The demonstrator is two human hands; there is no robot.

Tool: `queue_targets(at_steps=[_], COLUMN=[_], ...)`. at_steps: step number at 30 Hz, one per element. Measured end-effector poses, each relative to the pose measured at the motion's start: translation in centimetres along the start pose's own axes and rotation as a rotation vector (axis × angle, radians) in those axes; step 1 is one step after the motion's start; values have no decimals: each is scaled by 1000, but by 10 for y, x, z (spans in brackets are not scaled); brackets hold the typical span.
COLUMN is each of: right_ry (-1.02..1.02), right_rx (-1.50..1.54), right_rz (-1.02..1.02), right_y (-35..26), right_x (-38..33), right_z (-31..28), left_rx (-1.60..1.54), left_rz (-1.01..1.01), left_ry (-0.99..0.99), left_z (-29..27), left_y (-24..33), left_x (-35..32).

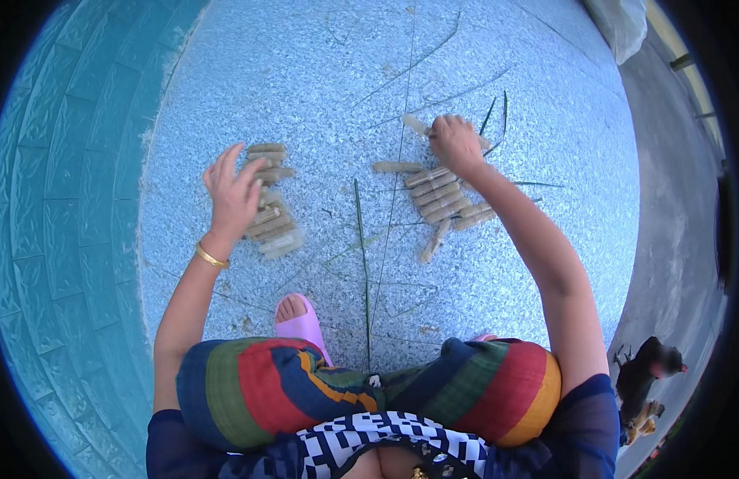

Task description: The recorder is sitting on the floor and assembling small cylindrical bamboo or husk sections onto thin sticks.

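Observation:
My left hand [232, 190], a gold bangle at its wrist, is open with fingers spread. It is over the upper end of a column of small wrapped rolls [272, 225], brownish to whitish, laid side by side; part of the column is behind the hand. On the right, my right hand [455, 145] bends its fingers closed on a pale wrapped roll [416, 124], whose end sticks out to the left. Another roll end shows right of the fingers; whether it is held is hidden. Below lies a second group of rolls [435, 194], one turned aslant.
Long green grass blades [361, 231] lie on the speckled blue-white floor [321, 96]. Teal tiles [74, 152] run along the left. A pink slipper [302, 323] is on my foot. Far right, a dark bird [645, 371] stands on grey ground; a pale sack [621, 28] is at the top right.

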State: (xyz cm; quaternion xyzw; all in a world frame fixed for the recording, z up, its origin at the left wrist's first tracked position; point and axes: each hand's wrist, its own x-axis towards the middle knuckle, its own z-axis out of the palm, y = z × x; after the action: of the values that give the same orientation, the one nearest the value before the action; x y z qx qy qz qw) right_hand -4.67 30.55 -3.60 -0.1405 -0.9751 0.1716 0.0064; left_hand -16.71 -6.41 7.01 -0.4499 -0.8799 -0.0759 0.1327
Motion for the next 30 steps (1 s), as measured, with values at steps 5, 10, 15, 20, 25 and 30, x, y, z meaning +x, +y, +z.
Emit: queue_targets(at_steps=[5, 10, 15, 20, 25, 30], right_ry=[-513, -702, -999, -358, 31, -1], right_rx=[727, 1233, 1323, 491, 307, 978], right_rz=[-56, 65, 66, -227, -203, 102], right_y=[-68, -73, -58, -66, -38, 11], right_x=[-81, -131, -147, -167, -199, -249], right_z=[-43, -39, -71, -99, -111, -127], left_rx=[-398, -444, -578, -832, -1327, -1425], left_rz=[412, 557, 700, 368, -406, -218], left_ry=[-63, -205, -325, -1026, -1882, -1894], left_z=[1, 24, 17, 5, -14, -7], left_y=[101, 141, 161, 177, 205, 243], left_x=[40, 27, 36, 71, 112, 128])
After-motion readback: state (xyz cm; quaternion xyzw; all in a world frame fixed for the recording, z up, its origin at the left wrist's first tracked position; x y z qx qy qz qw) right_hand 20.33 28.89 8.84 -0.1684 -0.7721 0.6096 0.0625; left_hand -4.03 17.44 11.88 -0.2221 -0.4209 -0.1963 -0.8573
